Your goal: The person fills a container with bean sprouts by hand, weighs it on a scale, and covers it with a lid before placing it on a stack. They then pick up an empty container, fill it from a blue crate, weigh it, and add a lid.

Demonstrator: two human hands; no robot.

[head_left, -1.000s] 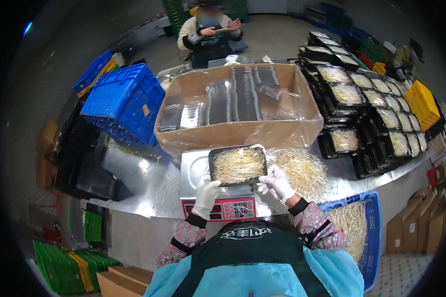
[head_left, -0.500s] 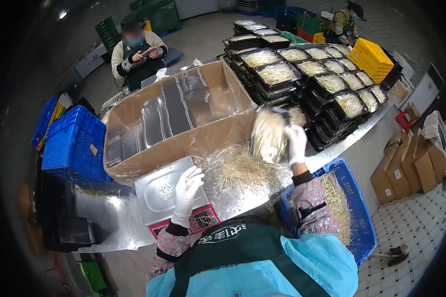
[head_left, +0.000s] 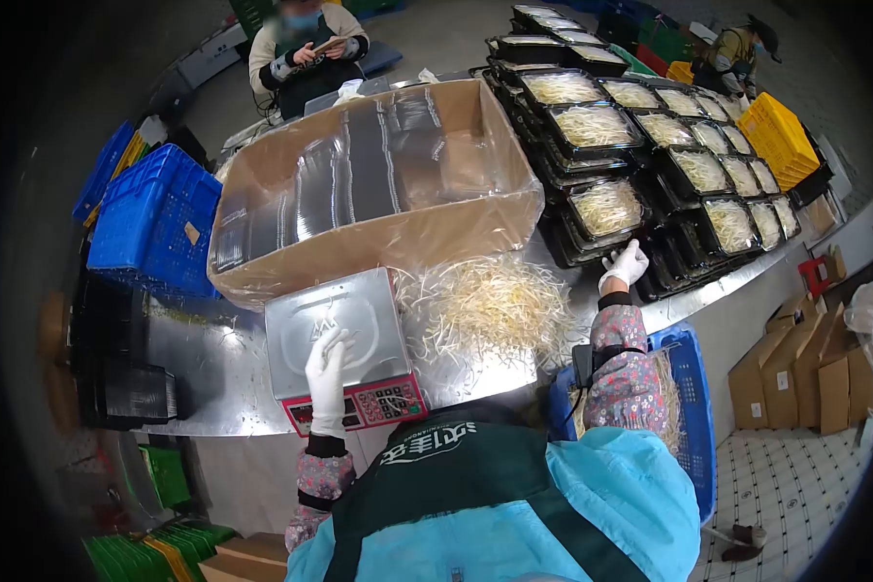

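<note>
My right hand (head_left: 626, 265), in a white glove, grips the near right corner of a black tray of bean sprouts (head_left: 606, 210) with a clear lid. The tray sits on a stack at the edge of the piled trays. My left hand (head_left: 327, 373), also gloved, hovers over the front of a kitchen scale (head_left: 359, 339) with a steel pan and red base; its fingers are loosely stretched and nothing is in them. Between my hands, a loose heap of bean sprouts (head_left: 500, 308) lies on the steel table (head_left: 209, 373).
A cardboard box (head_left: 378, 238) of clear lids stands behind the scale. Packed trays (head_left: 703, 171) rise at the right. A blue basket (head_left: 694, 407) is below my right arm. Blue crates (head_left: 155, 223) and black trays (head_left: 126, 393) are at left. Two other people are farther back.
My right hand carried the sprout tray right and away from me onto the stack. My left hand shifted slightly left and lower in view. The camera view tilted down.
</note>
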